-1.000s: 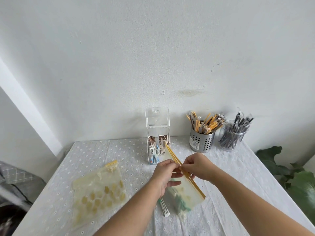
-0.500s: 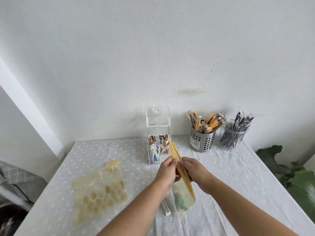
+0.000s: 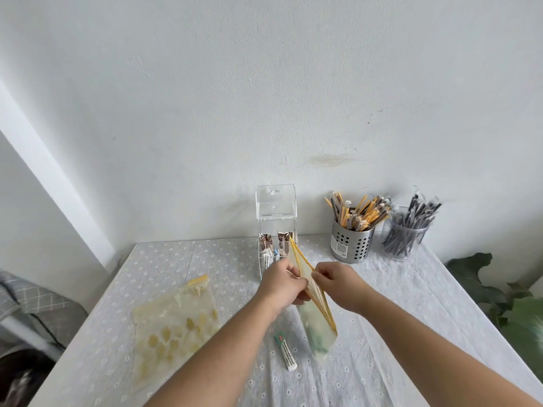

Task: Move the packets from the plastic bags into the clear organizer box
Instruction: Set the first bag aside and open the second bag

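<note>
Parts the zip of the bag (image 3: 316, 321), shut a second ago, just before the box (image 3: 276, 212); pinches one lip in left hand (image 3: 280, 284) grip, other in right hand (image 3: 338, 284); bares packets (image 3: 318, 342) inside for reaching

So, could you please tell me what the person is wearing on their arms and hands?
Nothing visible: the left hand and right hand are bare, without gloves, rings or bracelets, and both forearms are uncovered to the picture's edge, with no sleeve or watch.
</note>
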Action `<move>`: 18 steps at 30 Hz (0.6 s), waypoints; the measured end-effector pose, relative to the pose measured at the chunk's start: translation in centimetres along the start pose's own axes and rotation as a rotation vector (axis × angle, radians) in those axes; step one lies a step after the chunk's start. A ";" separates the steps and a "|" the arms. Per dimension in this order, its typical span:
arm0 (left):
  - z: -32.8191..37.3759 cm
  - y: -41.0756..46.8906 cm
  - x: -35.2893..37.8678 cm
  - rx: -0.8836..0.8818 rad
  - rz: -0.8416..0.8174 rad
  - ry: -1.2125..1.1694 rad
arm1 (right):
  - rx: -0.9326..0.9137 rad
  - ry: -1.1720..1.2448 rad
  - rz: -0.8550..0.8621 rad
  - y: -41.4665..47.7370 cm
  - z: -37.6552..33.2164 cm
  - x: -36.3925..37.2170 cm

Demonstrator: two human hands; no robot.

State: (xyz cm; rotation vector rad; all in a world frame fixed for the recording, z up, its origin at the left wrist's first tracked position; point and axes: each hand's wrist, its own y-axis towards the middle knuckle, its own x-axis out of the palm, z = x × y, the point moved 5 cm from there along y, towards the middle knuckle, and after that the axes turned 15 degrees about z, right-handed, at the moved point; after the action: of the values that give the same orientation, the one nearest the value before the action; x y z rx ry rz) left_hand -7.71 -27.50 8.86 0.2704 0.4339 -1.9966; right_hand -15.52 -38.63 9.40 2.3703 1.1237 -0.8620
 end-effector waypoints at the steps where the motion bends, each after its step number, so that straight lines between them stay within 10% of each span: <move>1: -0.2 0.5 -0.5 0.010 0.037 0.047 | -0.018 -0.074 0.020 0.2 0.2 -0.4; 18: 2.3 2.0 -4.5 0.469 0.189 0.423 | -0.024 -0.724 -0.080 0.7 1.7 -2.9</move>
State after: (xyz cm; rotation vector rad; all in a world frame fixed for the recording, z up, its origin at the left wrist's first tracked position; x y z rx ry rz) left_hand -3.90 -25.59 12.29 1.0013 0.1831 -1.8298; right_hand -17.03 -41.64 10.12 1.7412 0.9036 -1.5472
